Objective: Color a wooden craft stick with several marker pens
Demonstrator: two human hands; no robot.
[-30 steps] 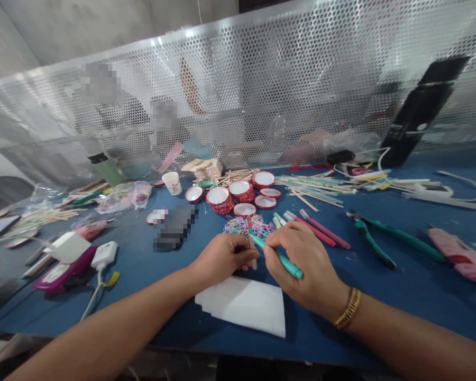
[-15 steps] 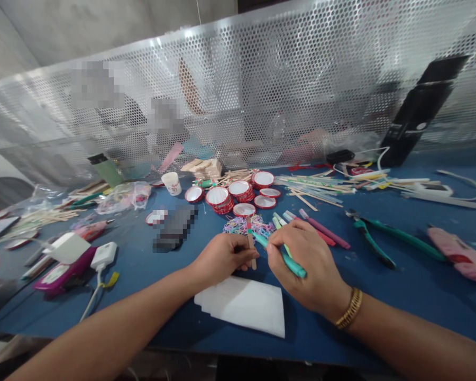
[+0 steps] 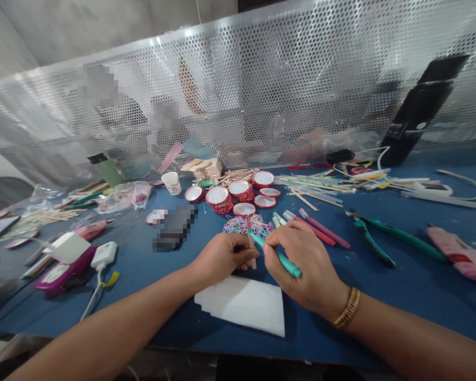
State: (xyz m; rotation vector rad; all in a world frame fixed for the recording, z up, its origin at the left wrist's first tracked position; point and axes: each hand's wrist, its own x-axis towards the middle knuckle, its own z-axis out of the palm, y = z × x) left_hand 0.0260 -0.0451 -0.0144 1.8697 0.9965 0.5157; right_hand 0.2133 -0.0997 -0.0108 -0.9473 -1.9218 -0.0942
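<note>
Pinched upright in my left hand (image 3: 226, 253) is a flat wooden stick (image 3: 254, 261), its top end coloured red and green. My right hand (image 3: 305, 259) is closed around a teal marker pen (image 3: 289, 263), whose tip meets the stick's coloured part or is very close to it. Below my hands lies a folded white paper (image 3: 246, 307). A pile of pastel loops (image 3: 234, 225) sits just behind the stick. Several capped markers (image 3: 325, 229) in red and pink rest beyond my right hand.
Red-rimmed round pieces (image 3: 219, 197) are stacked at the back, beside a paper cup (image 3: 171, 183). Green-handled pliers (image 3: 375, 246) and a pink glue gun (image 3: 460, 254) lie right. A dark phone (image 3: 176, 227) and white plug (image 3: 103, 256) lie left. A perforated metal screen (image 3: 262, 95) stands behind.
My right hand has shifted slightly left with the marker, bringing its tip closer to the stick. My left hand keeps the stick in nearly the same place.
</note>
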